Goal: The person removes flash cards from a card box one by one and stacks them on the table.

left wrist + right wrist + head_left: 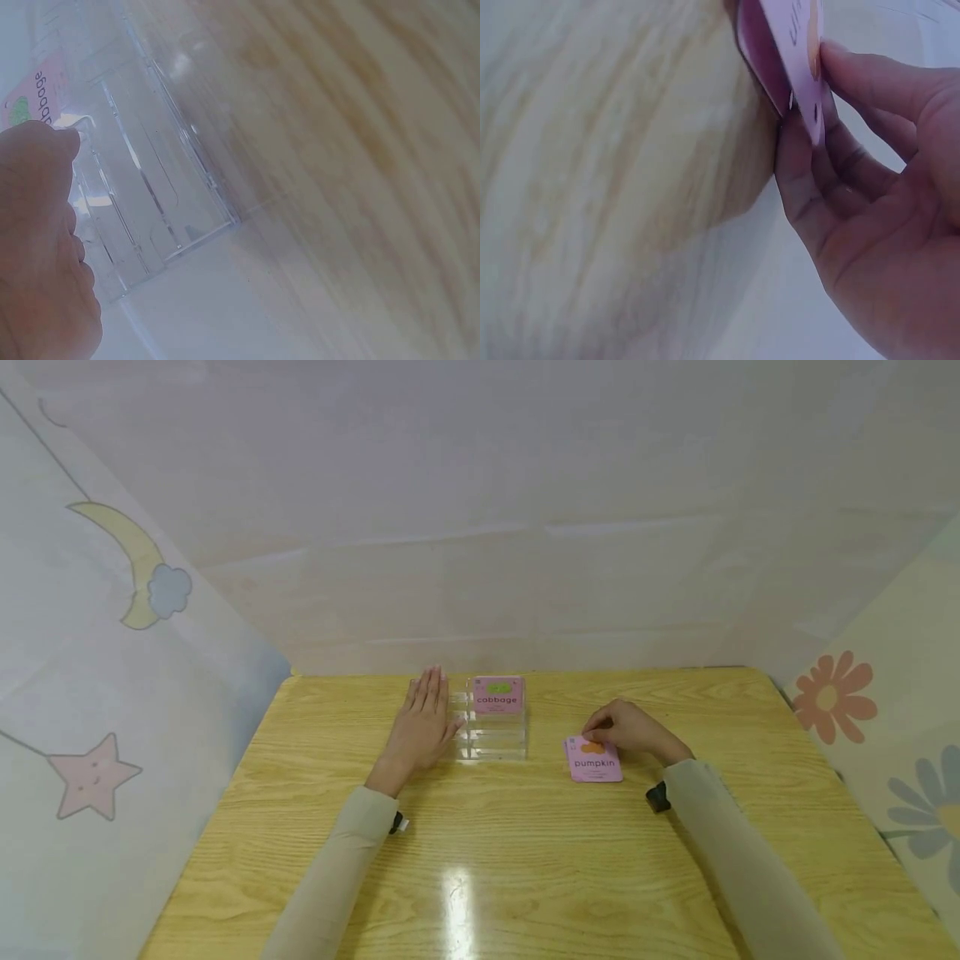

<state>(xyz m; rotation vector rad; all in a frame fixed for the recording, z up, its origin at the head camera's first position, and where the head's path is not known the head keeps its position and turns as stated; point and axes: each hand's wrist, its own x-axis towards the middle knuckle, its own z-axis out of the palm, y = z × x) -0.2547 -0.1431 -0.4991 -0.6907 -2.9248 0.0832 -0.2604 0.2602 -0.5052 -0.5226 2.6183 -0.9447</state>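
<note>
The left hand (420, 727) hides much of the left half of the rack (497, 742). Print below the large words on the cabbage card (498, 700) and pumpkin card (596, 767) is too small to read. In the right wrist view the pumpkin card runs past the top edge and the desk (592, 187) blurs.

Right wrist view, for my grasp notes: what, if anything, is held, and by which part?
The pumpkin card, pinched by the right hand at its top edge.

The pumpkin card (595, 770) is right of the holder (498, 740).
</note>
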